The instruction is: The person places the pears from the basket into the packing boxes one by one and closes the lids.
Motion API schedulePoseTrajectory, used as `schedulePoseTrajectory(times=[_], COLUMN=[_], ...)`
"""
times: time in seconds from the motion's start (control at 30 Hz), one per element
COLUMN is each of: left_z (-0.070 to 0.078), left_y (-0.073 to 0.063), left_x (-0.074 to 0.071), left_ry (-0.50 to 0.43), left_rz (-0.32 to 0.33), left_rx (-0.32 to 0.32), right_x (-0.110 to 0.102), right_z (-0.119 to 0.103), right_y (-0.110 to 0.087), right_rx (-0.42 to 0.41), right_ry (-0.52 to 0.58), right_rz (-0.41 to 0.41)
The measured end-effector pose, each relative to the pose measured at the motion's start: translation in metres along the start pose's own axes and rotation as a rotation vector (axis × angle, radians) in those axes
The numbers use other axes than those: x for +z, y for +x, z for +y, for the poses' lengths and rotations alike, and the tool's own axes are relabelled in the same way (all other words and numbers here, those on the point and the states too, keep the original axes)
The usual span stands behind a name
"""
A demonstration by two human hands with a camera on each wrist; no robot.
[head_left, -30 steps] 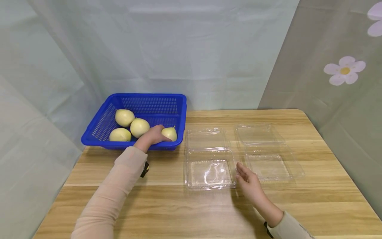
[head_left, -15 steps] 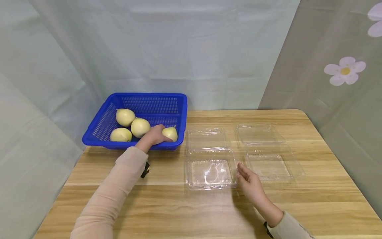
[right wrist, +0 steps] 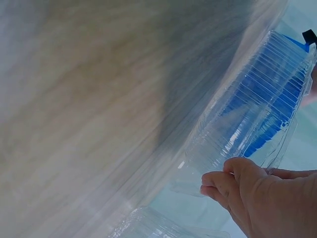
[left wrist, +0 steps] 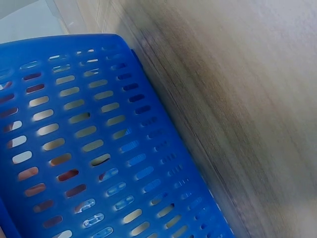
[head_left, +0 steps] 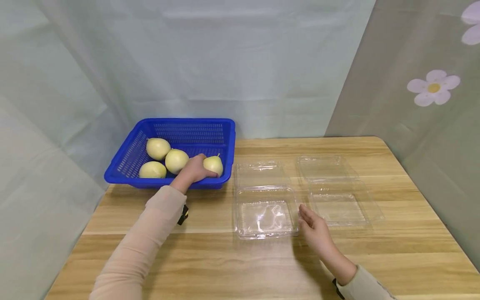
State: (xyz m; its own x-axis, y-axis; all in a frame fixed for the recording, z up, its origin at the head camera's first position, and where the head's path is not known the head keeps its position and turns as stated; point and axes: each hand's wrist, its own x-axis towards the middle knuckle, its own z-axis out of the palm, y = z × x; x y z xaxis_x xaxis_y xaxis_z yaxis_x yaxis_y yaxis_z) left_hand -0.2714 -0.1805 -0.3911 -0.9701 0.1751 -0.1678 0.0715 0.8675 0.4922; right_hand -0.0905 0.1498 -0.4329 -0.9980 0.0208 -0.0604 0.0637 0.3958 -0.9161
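My left hand [head_left: 195, 168] reaches over the front rim of the blue basket [head_left: 135, 180] and grips a pale yellow pear [head_left: 213, 166] at its right end, thumb in front. Its other fingertips are hidden behind the fruit. Three more pears [head_left: 176, 161] lie left of the hand. In the left wrist view, the slotted basket wall [left wrist: 94, 129] hides most of the hand. My right hand [head_left: 316, 234] is at the right side of an open clear plastic container [head_left: 266, 216], its loosely bent fingers [right wrist: 230, 186] right against the outer wall.
A second open clear container [head_left: 337, 206] lies to the right, behind my right hand, its lid half toward the back. Both containers and the basket stand on a wood-grain table [head_left: 225, 266]. Pale cloth curtains [head_left: 262, 71] hang behind and at the sides.
Both hands stay nearly where they were. The pear in my left hand has risen slightly and sits a little more upright.
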Motion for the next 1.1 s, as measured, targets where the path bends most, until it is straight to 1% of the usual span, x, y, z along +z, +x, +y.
schedulePoseTrajectory(times=[0.2, 0.67, 0.87, 1.0, 1.1], left_z=[0.0023, 0.0029, 0.0039, 0.0019, -0.0002], left_y=[0.0005, -0.0012, -0.0030, -0.0042, -0.0068], left_x=[-0.0003, -0.0015, -0.0022, 0.0005, 0.0061], left_ry=[-0.030, -0.089, -0.104, -0.116, -0.131], left_rz=[0.052, 0.172, 0.194, 0.224, 0.249], left_rx=[0.012, 0.025, 0.019, 0.028, 0.040], right_x=[-0.0024, -0.0023, -0.0025, -0.0011, -0.0002], right_z=[-0.0015, -0.0018, -0.0019, -0.0019, 0.0002], right_y=[0.0009, 0.0036, 0.0039, 0.0028, -0.0008], right_rx=[0.002, 0.024, 0.023, 0.023, 0.028], right_ry=[-0.015, 0.010, -0.008, -0.005, -0.007], right_rz=[-0.012, -0.006, -0.001, 0.002, 0.002])
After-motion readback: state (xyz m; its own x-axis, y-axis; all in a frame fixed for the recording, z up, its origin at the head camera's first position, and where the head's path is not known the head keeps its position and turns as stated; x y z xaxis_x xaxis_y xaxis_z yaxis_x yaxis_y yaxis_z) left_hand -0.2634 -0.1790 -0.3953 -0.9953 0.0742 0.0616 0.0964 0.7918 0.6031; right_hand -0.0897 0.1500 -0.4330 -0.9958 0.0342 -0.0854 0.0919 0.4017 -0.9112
